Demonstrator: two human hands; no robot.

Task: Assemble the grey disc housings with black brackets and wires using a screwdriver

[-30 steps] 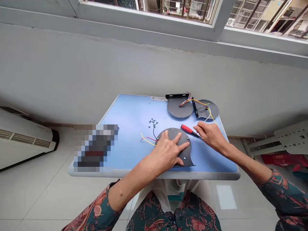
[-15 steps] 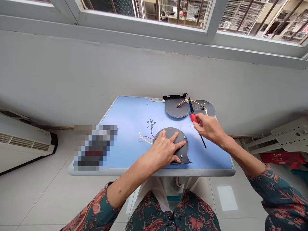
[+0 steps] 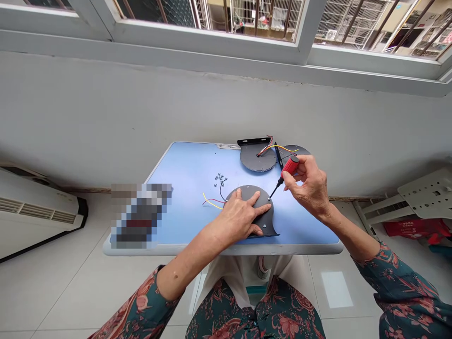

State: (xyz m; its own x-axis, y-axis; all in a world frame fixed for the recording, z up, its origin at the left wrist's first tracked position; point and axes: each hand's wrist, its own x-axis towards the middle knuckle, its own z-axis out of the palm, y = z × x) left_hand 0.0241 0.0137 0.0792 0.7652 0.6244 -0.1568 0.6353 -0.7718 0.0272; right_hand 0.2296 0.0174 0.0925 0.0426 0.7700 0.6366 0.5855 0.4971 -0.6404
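Note:
My left hand (image 3: 243, 214) lies with fingers spread on a dark grey, round metal housing (image 3: 252, 192) near the table's front edge. Red, yellow and black wires (image 3: 213, 203) come out of the housing's left side. My right hand (image 3: 309, 186) grips a screwdriver (image 3: 290, 167) by its red and black handle. The shaft slants down to the left, and its tip meets a screw (image 3: 269, 198) at the housing's right rim. Nearer me, a second silver screw (image 3: 264, 226) sits in the plate. Part of the housing is hidden under my left hand.
Several small screws (image 3: 221, 179) lie loose on the blue table (image 3: 187, 188). Two similar housings stand at the back, one with a slotted bracket (image 3: 252, 141), the other (image 3: 300, 150) partly behind my right hand. A blurred-out item (image 3: 141, 221) is at the left.
My right hand has turned the screwdriver round and brought its tip from beside the housing onto the screw at the right rim. My left hand stays spread on the housing.

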